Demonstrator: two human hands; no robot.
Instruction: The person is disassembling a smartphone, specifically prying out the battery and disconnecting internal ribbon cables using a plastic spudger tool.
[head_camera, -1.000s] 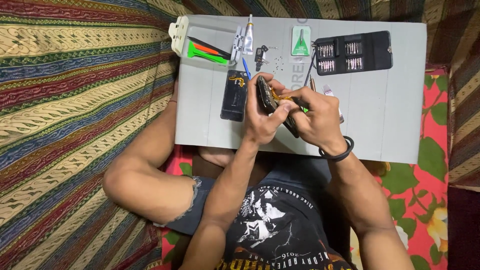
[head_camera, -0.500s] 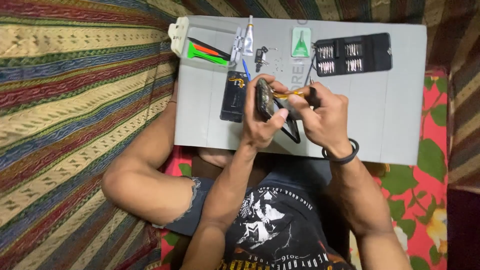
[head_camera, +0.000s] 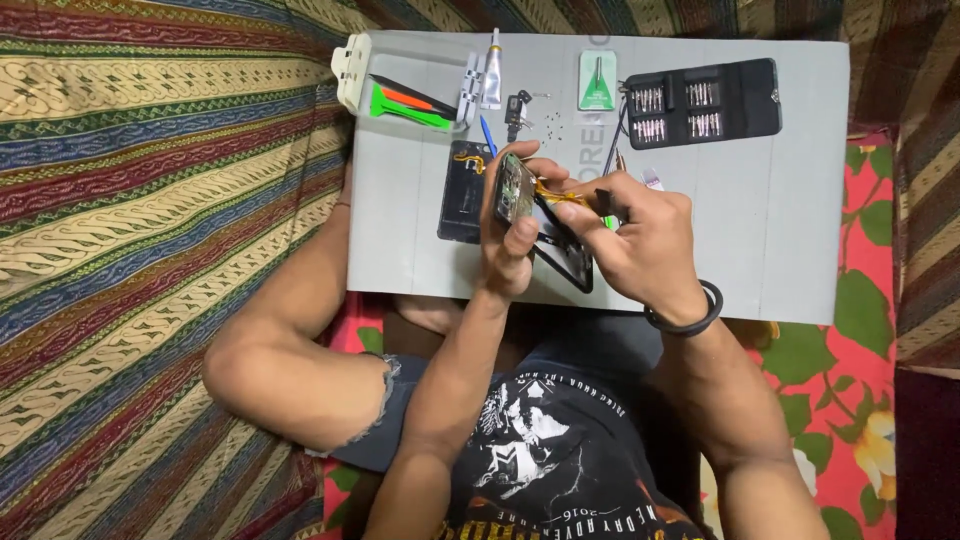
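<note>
Left hand (head_camera: 515, 235) grasping opened black smartphone body (head_camera: 545, 225) at mat centre, right hand (head_camera: 640, 245) clenched on thin black-handled tool (head_camera: 600, 200) touching phone at 3 o'clock, grey work mat (head_camera: 780, 220), black screwdriver-bit case (head_camera: 700, 100) at 1 o'clock

Grey mat (head_camera: 780, 230), black bit case (head_camera: 703, 103) (green pry tool (head_camera: 405, 108)), striped cloth (head_camera: 150, 200).

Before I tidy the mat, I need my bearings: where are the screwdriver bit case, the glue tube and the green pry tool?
screwdriver bit case (head_camera: 703, 103), head view, middle of the open black case.
glue tube (head_camera: 492, 72), head view, its white body.
green pry tool (head_camera: 402, 107), head view, its flat blade.
</note>
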